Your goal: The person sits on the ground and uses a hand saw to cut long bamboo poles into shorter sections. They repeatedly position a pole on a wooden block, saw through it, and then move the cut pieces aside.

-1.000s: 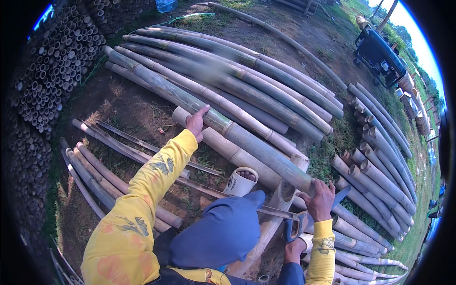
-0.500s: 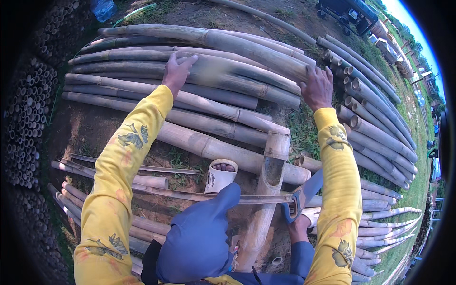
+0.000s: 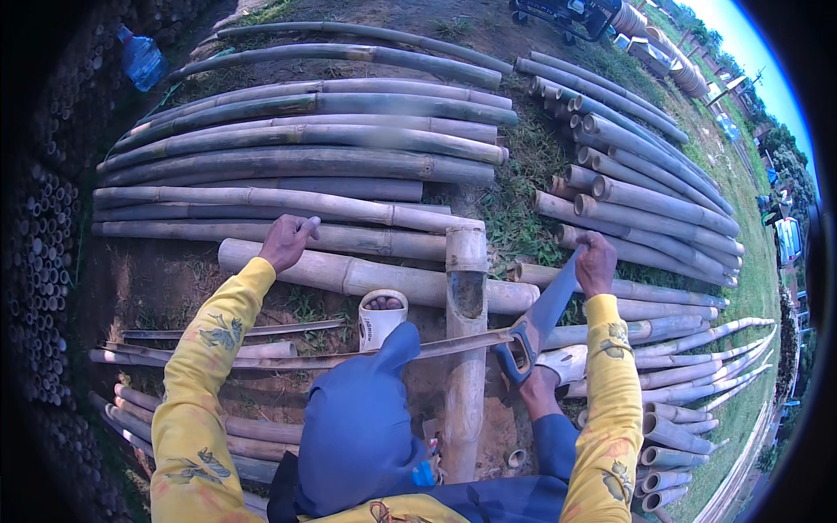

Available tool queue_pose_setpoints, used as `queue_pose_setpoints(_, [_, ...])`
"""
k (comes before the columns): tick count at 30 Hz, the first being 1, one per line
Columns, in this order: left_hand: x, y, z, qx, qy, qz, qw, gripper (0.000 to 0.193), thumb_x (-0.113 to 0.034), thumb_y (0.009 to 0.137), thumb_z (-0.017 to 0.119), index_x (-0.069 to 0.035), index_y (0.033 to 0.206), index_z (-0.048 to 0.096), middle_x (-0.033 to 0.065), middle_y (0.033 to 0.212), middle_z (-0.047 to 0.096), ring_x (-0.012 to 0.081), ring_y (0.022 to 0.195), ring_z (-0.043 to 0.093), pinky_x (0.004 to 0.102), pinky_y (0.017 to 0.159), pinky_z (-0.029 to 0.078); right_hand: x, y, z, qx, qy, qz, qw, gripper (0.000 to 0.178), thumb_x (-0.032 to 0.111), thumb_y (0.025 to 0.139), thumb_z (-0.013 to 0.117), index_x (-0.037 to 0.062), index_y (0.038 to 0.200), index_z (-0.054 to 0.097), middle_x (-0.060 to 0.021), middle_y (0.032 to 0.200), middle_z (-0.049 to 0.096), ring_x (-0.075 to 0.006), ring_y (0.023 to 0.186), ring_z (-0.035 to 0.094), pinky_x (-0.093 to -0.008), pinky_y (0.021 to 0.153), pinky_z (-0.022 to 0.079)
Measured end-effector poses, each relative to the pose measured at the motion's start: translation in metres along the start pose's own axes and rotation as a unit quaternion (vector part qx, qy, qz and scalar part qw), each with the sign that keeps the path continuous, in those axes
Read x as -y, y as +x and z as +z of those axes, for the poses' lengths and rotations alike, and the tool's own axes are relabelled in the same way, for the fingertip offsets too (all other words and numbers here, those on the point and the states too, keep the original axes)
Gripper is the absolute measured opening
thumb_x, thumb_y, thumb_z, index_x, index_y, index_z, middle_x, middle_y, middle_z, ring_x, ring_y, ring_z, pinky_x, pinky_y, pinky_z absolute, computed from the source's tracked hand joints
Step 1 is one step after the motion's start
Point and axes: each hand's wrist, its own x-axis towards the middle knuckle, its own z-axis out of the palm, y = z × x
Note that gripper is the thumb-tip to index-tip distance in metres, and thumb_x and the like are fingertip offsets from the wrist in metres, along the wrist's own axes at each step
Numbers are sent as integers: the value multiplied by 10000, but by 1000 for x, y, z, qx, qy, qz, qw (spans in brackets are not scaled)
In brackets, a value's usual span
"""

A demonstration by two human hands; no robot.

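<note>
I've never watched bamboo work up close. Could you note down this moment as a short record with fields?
Setting: outdoors, bare soil and grass
Left hand: resting on a thick bamboo pole lying crosswise
Right hand: touching the blade of a handsaw
Support: notched bamboo post under the pole
Nearby: white cup, thin bamboo strip, blue water bottle
Stock: stacked bamboo poles beyond and at right

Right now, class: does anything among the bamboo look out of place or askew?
Yes. One short upright-running bamboo post lies crosswise to the bamboo poles, with a notch cut in its upper end. A blue water bottle lies tipped at the top left, beside the stacked ends.
</note>
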Motion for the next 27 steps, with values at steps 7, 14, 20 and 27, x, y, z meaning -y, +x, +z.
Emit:
queue_pose_setpoints(7, [-47,1,33,-18,7,76,997,357,27,931,490,-12,1253,639,211,1043,705,339,974,716,431,913,550,-48,-117,-61,-29,-25,112,993,292,274,1037,591,53,1113,766,-207,839,735,-402,804,696,-470,775,536])
queue_pose_setpoints(14, [-102,4,42,149,-78,5,986,253,-159,1040,559,1,1164,712,127,721,703,189,584,693,346,585,575,-56,-187,-69,-37,123,233,964,368,5,999,456,52,1290,677,-159,823,699,-217,714,689,-386,673,548])
queue_pose_setpoints(20, [-88,-29,106,186,27,177,966,288,-237,993,614,11,1076,736,189,919,735,287,890,731,407,765,547,-34,-209,-50,66,94,181,977,325,67,919,604,46,1228,700,-182,998,760,-335,907,735,-410,840,565])
queue_pose_setpoints(27, [-160,-72,163,431,85,77,895,456,-412,959,691,-15,1182,713,200,1062,721,324,1043,687,423,922,513,-12,-267,-8,117,107,285,945,316,290,916,735,50,1121,719,-146,881,725,-324,929,705,-422,778,552])
